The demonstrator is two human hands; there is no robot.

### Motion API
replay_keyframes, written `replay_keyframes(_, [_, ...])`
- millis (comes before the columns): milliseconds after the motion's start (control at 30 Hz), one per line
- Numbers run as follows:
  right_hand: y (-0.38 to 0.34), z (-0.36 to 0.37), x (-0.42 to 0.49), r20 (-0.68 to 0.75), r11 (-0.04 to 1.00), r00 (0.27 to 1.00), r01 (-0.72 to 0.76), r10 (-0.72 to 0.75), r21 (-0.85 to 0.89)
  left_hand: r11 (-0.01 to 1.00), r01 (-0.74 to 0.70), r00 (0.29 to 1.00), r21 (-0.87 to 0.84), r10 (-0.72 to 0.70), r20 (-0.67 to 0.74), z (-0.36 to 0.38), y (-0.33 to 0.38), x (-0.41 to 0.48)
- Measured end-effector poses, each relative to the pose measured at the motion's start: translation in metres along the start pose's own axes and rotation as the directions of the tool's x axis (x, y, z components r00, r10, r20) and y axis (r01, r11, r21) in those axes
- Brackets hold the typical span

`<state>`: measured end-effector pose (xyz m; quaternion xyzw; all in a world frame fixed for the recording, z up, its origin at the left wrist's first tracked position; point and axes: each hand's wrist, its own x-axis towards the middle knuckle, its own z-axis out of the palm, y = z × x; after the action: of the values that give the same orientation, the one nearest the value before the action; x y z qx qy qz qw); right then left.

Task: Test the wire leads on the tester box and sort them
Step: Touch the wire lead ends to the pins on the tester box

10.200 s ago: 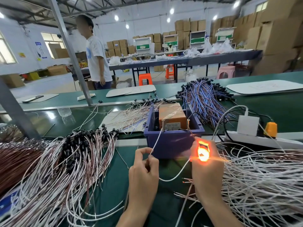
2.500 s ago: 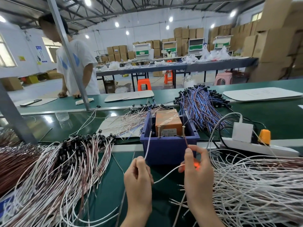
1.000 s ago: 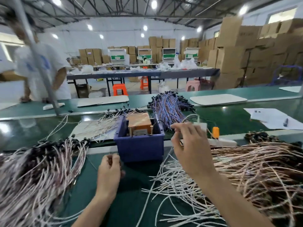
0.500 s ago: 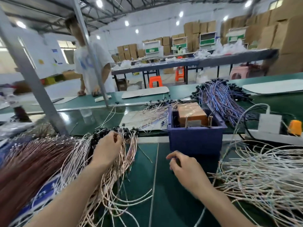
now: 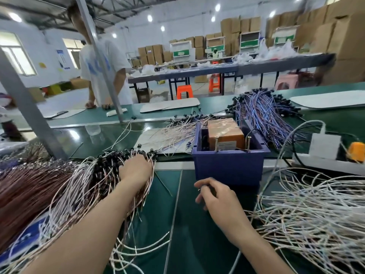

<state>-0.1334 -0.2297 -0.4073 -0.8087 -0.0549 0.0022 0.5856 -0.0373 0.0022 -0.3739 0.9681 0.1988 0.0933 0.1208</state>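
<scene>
Left hand [image 5: 135, 168] has moved onto the sorted leads [image 5: 83, 186], grip unclear; right hand [image 5: 216, 196] pinches a lead [image 5: 236, 261]

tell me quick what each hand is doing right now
left hand: on the left lead pile, fingers buried, grip cannot be told
right hand: curled, pinching a white lead

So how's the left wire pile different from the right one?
The left pile has black caps at its far end; none show in the right pile. The left pile lies combed one way; the right pile is a loose tangle. The left hand rests on the left pile only. Both lie on the green table.
</scene>
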Motion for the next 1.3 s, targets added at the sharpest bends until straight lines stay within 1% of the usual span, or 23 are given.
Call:
replay_keyframes(67, [-0.004,-0.002,-0.003,-0.006,0.997,1.000,0.020,-0.020,0.069,0.958,0.019,0.999,-0.285,-0.027,-0.024,-0.012,0.002,-0.006])
replay_keyframes(100, [-0.006,-0.003,-0.003,0.001,0.993,0.999,0.036,-0.036,0.111,0.896,-0.017,0.997,-0.443,-0.017,-0.072,-0.018,0.006,-0.012])
replay_keyframes(133, [-0.010,-0.004,-0.003,0.010,0.983,0.999,0.049,-0.052,0.174,0.811,-0.091,0.990,-0.578,0.011,-0.140,-0.025,0.010,-0.023])
replay_keyframes(200, [-0.022,-0.008,-0.002,0.022,0.908,0.998,0.039,-0.053,0.416,0.642,-0.317,0.941,-0.698,0.122,-0.315,-0.037,0.022,-0.059])
replay_keyframes(233, [-0.028,-0.012,0.001,0.050,0.803,0.998,-0.002,-0.035,0.596,0.570,-0.422,0.904,-0.704,0.210,-0.372,-0.040,0.027,-0.080])
replay_keyframes(267, [-0.034,-0.018,0.003,0.097,0.640,0.995,-0.054,-0.032,0.767,0.517,-0.495,0.868,-0.698,0.317,-0.382,-0.039,0.032,-0.101])
replay_keyframes(300, [-0.039,-0.026,0.003,0.128,0.460,0.990,-0.090,-0.052,0.883,0.503,-0.547,0.829,-0.669,0.434,-0.352,-0.035,0.037,-0.121])
replay_keyframes(333, [-0.042,-0.034,0.001,0.133,0.314,0.988,-0.101,-0.082,0.944,0.530,-0.595,0.786,-0.604,0.542,-0.299,-0.027,0.040,-0.137])
replay_keyframes(367, [-0.044,-0.042,-0.001,0.125,0.220,0.986,-0.100,-0.106,0.970,0.574,-0.642,0.746,-0.508,0.621,-0.240,-0.021,0.043,-0.150])
replay_keyframes(400, [-0.043,-0.048,-0.004,0.113,0.184,0.986,-0.090,-0.119,0.979,0.605,-0.677,0.718,-0.419,0.669,-0.194,-0.014,0.045,-0.159])
replay_keyframes(433, [-0.042,-0.053,-0.007,0.108,0.193,0.988,-0.085,-0.112,0.978,0.617,-0.688,0.707,-0.382,0.688,-0.162,-0.008,0.046,-0.164])
replay_keyframes(533, [-0.036,-0.063,-0.013,0.081,0.313,0.994,-0.054,-0.074,0.948,0.626,-0.669,0.706,-0.402,0.704,-0.079,-0.007,0.039,-0.164])
replay_keyframes(633, [-0.032,-0.076,-0.013,-0.009,0.394,0.999,0.024,-0.042,0.919,0.628,-0.708,0.672,-0.324,0.740,-0.036,-0.019,0.025,-0.151])
replay_keyframes(700, [-0.030,-0.080,-0.011,-0.048,0.508,0.997,0.071,-0.058,0.859,0.638,-0.720,0.672,-0.272,0.740,-0.042,-0.031,0.017,-0.142])
replay_keyframes(733, [-0.030,-0.079,-0.011,-0.065,0.608,0.995,0.094,-0.070,0.788,0.640,-0.733,0.667,-0.231,0.743,-0.056,-0.037,0.017,-0.139])
replay_keyframes(800, [-0.027,-0.066,-0.011,-0.100,0.838,0.985,0.173,-0.141,0.518,0.614,-0.782,0.624,-0.107,0.773,-0.119,-0.049,0.022,-0.137])
replay_keyframes(833, [-0.026,-0.057,-0.012,-0.121,0.908,0.973,0.228,-0.198,0.351,0.586,-0.809,0.584,-0.039,0.796,-0.161,-0.055,0.028,-0.136])
replay_keyframes(867, [-0.024,-0.047,-0.013,-0.115,0.937,0.959,0.278,-0.258,0.214,0.551,-0.834,0.536,0.024,0.821,-0.196,-0.060,0.035,-0.135])
replay_keyframes(933, [-0.021,-0.033,-0.014,-0.036,0.936,0.940,0.340,-0.338,0.090,0.483,-0.865,0.453,0.136,0.868,-0.204,-0.070,0.049,-0.135])
replay_keyframes(967, [-0.019,-0.029,-0.015,-0.015,0.929,0.932,0.361,-0.361,0.082,0.467,-0.868,0.439,0.167,0.880,-0.182,-0.073,0.055,-0.134])
replay_keyframes(1133, [-0.015,-0.034,-0.011,-0.113,0.902,0.906,0.419,-0.408,0.101,0.505,-0.848,0.484,0.159,0.862,-0.151,-0.084,0.065,-0.119])
replay_keyframes(1233, [-0.012,-0.032,-0.011,-0.176,0.895,0.886,0.444,-0.430,0.045,0.527,-0.830,0.509,0.185,0.850,-0.135,-0.086,0.062,-0.116])
replay_keyframes(1300, [-0.011,-0.031,-0.012,-0.234,0.889,0.862,0.457,-0.449,-0.024,0.546,-0.825,0.498,0.148,0.825,-0.267,-0.081,0.058,-0.120])
